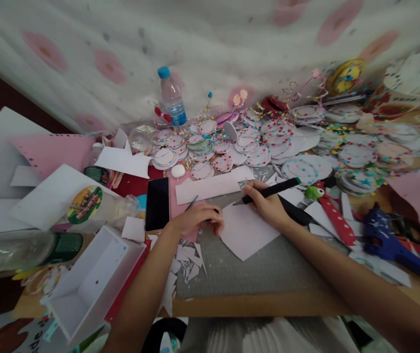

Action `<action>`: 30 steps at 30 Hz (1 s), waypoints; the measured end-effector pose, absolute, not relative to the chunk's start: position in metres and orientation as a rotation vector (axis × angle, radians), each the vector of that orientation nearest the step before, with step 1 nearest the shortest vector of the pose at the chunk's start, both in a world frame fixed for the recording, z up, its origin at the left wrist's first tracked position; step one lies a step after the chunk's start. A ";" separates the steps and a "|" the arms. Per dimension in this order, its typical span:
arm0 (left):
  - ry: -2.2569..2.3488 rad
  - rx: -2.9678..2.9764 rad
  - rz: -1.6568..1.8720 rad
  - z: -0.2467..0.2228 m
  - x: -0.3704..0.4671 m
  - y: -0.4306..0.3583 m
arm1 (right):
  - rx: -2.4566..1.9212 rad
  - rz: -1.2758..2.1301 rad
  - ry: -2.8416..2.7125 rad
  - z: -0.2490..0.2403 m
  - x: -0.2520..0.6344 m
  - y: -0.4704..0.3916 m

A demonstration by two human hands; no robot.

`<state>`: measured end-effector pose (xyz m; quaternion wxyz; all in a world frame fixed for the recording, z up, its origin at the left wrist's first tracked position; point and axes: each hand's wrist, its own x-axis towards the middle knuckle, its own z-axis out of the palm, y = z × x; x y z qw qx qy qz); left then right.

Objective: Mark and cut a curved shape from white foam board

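Note:
My right hand (265,203) is closed around a black marker (271,190) with a green end. The marker's tip points left, at the top edge of a white sheet of paper (245,230) on the grey cutting mat (228,279). At the sheet's left edge rests my left hand (200,219), its fingers curled. A thin bluish stick-like tool (192,202) sticks out behind that hand, and something dark shows between the fingers; what they hold is partly hidden. Just above the sheet lies a long white paper strip (210,189).
Piles of white discs with coloured dots (247,142) fill the back. A phone (157,203), paper scraps (188,262) and a white box (95,282) lie left. A water bottle (173,100) stands behind. At right are a blue glue gun (390,240) and a red dotted ribbon (337,218).

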<state>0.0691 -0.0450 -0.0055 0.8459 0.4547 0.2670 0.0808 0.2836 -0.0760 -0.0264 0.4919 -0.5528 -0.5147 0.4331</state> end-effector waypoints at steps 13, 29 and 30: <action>0.211 1.188 -0.202 -0.010 0.084 -0.061 | -1.362 0.878 -1.455 -0.026 0.281 -0.131; 0.214 1.189 -0.188 -0.013 0.087 -0.064 | -1.480 0.804 -1.702 -0.040 0.276 -0.132; 0.217 1.187 -0.188 -0.013 0.087 -0.064 | -1.492 0.788 -1.691 -0.040 0.276 -0.132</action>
